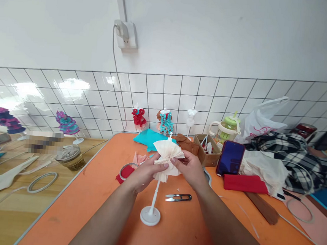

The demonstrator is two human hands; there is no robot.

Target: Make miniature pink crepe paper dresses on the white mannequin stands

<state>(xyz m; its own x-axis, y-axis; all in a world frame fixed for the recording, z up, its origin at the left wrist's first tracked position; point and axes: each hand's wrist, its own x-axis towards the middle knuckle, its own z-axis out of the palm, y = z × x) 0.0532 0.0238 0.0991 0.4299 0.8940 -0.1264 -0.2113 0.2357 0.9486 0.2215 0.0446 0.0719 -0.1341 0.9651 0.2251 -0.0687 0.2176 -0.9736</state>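
Observation:
A small white dress-form stand [153, 200] stands upright on the orange table, wrapped in pleated cream cloth [169, 149] that flares at the top and gathers at the waist. From the left, my left hand [149, 171] is closed on the cloth, its thumb pressed on the front near the waist. My right hand [189, 168] pinches the gathered waist from the right, thumb and fingertips together. Part of the fingers of both hands is hidden behind the cloth. Black-handled thread snips [178, 197] lie just right of the stand's stem.
Behind stand small dressed forms [138, 117], turquoise cloth [147, 139] and a cardboard box [209, 157]. A phone [230, 158], folded red cloth [245, 183] and white cloth [263, 171] are at the right. A tape ring [126, 171] and a glass jar [71, 158] are left.

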